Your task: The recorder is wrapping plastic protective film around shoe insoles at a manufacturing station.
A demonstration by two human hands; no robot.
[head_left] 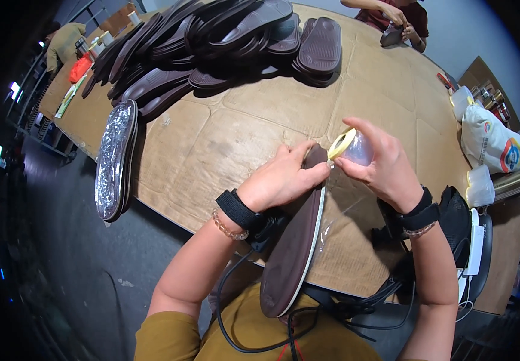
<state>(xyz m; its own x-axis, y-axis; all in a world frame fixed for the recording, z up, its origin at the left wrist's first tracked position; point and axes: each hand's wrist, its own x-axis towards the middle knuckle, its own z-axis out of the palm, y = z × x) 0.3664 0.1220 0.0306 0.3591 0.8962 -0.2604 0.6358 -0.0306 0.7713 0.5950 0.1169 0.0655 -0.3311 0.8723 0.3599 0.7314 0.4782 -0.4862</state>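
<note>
- A dark brown sole [293, 240] runs from just right of centre toward six o'clock; the left hand covers part of its top end.
- The left hand [281, 177] grasps that end, thumb along the right edge; any fingertips underneath are hidden.
- The right hand [386, 165], toward two o'clock, grips a yellow-rimmed clear piece [342, 143] between curved thumb and forefinger; its exact kind is hard to make out, its far part behind the fingers.
- The sole is smooth, long and rounded, with a pale edge strip.
- At eleven o'clock, a heap of ridged brown soles [212, 48] overlaps on a table [236, 138] covered in creased brown sheeting.
- At nine o'clock, a slipper-shaped piece [113, 162] looks crinkled and glassy.
- At one o'clock, a co-worker [413, 21] is cut off by the upper edge.
- Near three o'clock, a white bag [488, 138] bears a rainbow emblem and small print.
</note>
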